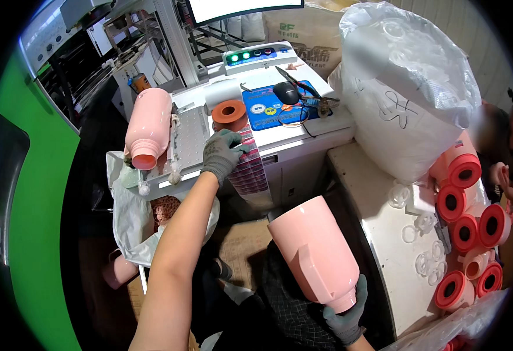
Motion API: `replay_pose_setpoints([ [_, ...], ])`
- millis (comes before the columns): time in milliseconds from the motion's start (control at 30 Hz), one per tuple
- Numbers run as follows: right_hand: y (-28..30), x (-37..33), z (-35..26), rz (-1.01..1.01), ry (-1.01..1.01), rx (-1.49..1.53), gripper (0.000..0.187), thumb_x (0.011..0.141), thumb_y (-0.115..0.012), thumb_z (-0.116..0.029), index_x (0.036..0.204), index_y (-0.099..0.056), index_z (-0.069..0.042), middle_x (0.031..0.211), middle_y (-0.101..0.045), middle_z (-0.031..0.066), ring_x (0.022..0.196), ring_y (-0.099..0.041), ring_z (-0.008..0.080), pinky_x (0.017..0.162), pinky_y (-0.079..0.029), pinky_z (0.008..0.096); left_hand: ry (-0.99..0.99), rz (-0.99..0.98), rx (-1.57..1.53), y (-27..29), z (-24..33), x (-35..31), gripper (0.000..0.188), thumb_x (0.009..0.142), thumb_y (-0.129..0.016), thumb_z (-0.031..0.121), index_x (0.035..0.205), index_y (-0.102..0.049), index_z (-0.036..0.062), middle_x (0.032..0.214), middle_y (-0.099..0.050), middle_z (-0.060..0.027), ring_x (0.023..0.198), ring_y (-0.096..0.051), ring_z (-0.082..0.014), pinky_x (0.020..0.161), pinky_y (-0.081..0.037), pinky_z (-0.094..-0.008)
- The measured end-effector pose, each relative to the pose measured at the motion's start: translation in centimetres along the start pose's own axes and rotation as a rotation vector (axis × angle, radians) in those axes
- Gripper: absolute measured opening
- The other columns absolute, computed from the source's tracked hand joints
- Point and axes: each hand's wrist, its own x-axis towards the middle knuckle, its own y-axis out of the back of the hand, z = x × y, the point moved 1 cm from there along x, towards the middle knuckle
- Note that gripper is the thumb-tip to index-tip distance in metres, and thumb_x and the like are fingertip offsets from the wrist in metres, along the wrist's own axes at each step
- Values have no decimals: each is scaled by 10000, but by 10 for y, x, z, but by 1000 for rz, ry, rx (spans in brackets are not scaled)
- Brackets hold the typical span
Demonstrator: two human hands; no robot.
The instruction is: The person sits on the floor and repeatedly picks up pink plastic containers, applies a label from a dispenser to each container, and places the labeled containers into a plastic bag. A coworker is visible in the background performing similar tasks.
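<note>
My right hand (350, 316), in a grey-green glove, is closed around the narrow neck of a large pink plastic jug (303, 240). The jug is tilted, its flat base up and away from me and its side handle facing me. My left hand (222, 155), gloved the same way, reaches to a strip of printed labels (249, 172) hanging over the front of the white bench. Its fingers look pinched on the strip's upper part. Just beyond that hand sits an orange-brown roll core (229, 112). Another pink jug (149, 126) lies on the perforated metal plate (192, 137) to the left.
A blue mat (282, 105) carries a black mouse (285, 92) and pliers (297, 82). At right, a big white sack (402, 99) stands on a side table (379, 234) with clear plastic rings (426, 263) and several pink bottles (464, 233). A white bag (130, 228) hangs below the bench.
</note>
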Motion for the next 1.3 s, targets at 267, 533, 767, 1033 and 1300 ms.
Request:
replay_pose_setpoints([
  [267, 4, 20, -12, -137, -56, -128, 1089, 805, -900, -276, 1616, -248, 42, 1629, -371, 260, 1491, -425, 312, 1212, -363, 423, 22, 148, -206, -18, -69, -11, 258, 743, -878, 113, 833, -654, 22, 836, -623, -120, 756, -625, -275, 714, -506, -395],
  [533, 0, -6, -12, -53, -42, -152, 1074, 825, -887, -274, 1636, -231, -19, 1652, -354, 206, 1499, -418, 317, 1210, -369, 422, -74, 196, -44, -14, -16, -19, 209, 724, -802, 63, 844, -646, -8, 955, -656, -144, 915, -661, -338, 837, -514, -410],
  [767, -22, -9, 14, 4, 98, -103, 1096, 826, -884, -296, 1644, -205, -32, 1663, -335, 197, 1510, -401, 317, 1214, -361, 423, -172, 335, -102, 2, 11, -49, 171, 784, -771, 72, 903, -671, 1, 1146, -649, -173, 1066, -632, -333, 901, -517, -413],
  [1033, -18, -8, 19, 7, 75, -93, 1108, 828, -875, -329, 1647, -190, -34, 1678, -303, 201, 1522, -380, 324, 1219, -355, 417, 416, 308, -670, -31, -2, -230, 137, 885, -729, 49, 950, -641, -34, 846, -638, -31, 796, -594, -149, 713, -487, -292],
  [1300, -19, -6, 18, 29, 157, -123, 1069, 821, -886, -288, 1638, -233, -68, 1694, -269, 214, 1537, -357, 336, 1222, -355, 424, 782, 199, -946, -50, -60, -289, 109, 906, -746, 75, 911, -640, 48, 734, -595, 2, 557, -510, -94, 487, -409, -242],
])
